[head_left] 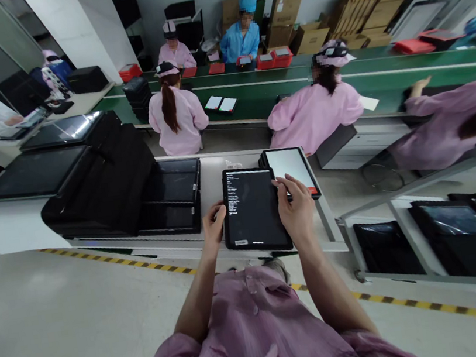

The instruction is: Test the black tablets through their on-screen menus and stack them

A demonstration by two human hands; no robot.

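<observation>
A black tablet (255, 211) with small white text on its dark screen is held in front of me, above a white worktop. My left hand (215, 224) grips its left edge, thumb at the front and the other fingers partly hidden. At the right edge, my right hand (294, 205) is bent around the tablet, with a fingertip by the screen's upper right side. Just beyond that hand lies a second tablet (291, 165), its screen lit white with a red patch at the lower corner. Left of my left hand, dark tablets (170, 183) lie in a black tray.
Stacked black trays (87, 176) fill the worktop's left side. A cart (387, 199) with more black devices stands at right. Across the aisle, several people in pink and blue work along a green conveyor (252, 93). Yellow-black tape (144, 265) marks the floor.
</observation>
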